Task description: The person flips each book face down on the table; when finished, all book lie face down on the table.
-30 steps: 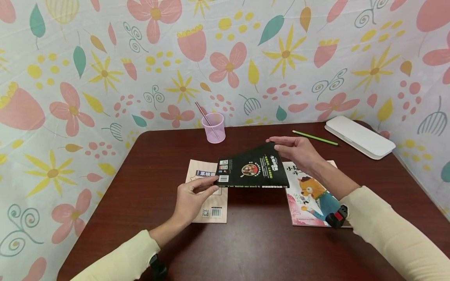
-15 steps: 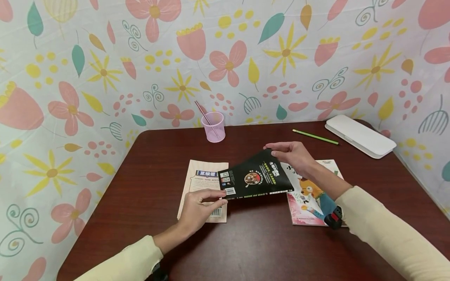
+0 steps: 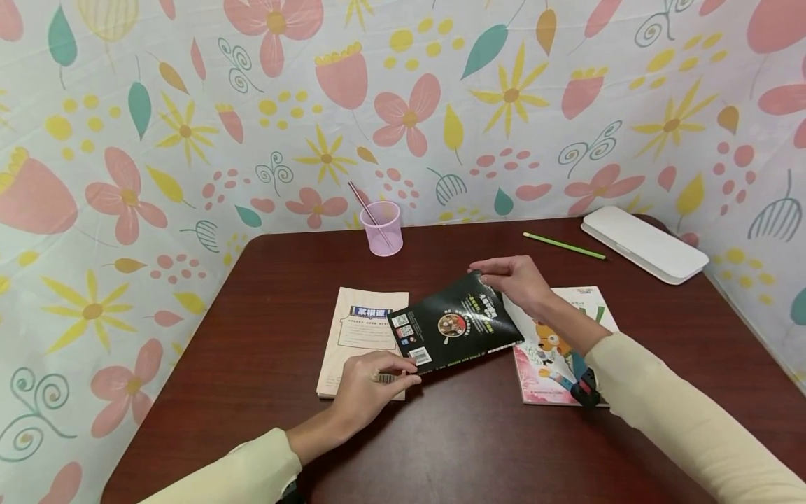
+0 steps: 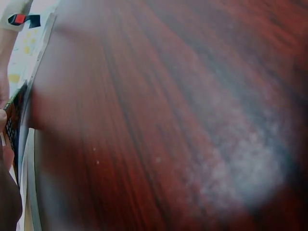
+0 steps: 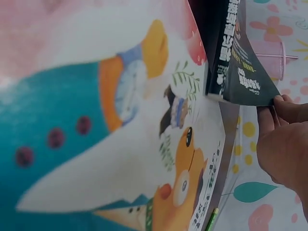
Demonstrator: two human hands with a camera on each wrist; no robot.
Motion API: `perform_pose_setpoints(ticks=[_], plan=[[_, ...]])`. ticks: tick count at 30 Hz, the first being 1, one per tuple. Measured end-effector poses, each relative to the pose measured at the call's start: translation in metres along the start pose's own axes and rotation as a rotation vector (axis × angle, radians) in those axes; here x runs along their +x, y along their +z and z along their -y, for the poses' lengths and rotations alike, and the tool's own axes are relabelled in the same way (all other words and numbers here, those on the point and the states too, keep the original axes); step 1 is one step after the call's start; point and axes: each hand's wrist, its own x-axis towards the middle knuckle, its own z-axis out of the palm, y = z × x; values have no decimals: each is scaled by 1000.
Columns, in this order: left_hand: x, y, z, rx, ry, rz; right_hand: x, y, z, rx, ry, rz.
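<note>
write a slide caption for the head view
Two hands hold a black book by opposite corners, with a beige book and a picture book on the table.

The black book (image 3: pixel 456 325) bears white and yellow lettering; the beige book (image 3: pixel 362 336) carries a blue title block; the picture book (image 3: pixel 549 344) shows pink, teal and orange. The table (image 3: pixel 466 441) is dark red-brown. The white wall cloth (image 3: pixel 371 133) bears pink and yellow flowers.
</note>
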Motion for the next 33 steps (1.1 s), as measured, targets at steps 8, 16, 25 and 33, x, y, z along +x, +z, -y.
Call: perform_pose_setpoints(ticks=[8, 16, 25, 33], plan=[[-2, 4, -3, 130, 59, 16, 7, 5, 3, -82, -36, -11], [-4, 10, 0, 152, 71, 19, 14, 7, -1, -145, -14, -10], [-7, 17, 5, 154, 94, 22, 21, 12, -8, -244, -32, -13], [-7, 15, 5, 209, 76, 73, 20, 15, -9, -238, -52, 60]])
